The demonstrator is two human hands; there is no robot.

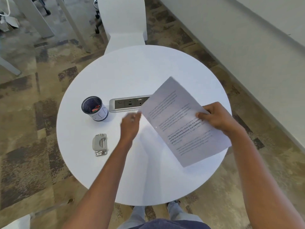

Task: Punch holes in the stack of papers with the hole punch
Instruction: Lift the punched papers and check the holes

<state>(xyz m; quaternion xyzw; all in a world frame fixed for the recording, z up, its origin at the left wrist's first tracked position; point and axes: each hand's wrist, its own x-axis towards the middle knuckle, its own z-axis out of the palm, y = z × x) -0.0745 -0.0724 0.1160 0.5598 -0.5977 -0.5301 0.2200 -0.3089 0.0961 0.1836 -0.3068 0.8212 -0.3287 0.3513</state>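
Over table | right hand grips papers | left hand blurred, grip unclear

arms: bare, no sleeves seen | top: dark blue, possibly | trousers: light grey-blue jeans

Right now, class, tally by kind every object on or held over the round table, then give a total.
Paper stack: 1
Hole punch: 1
Mesh pen cup: 1
Built-in power outlet strip: 1
Total: 4
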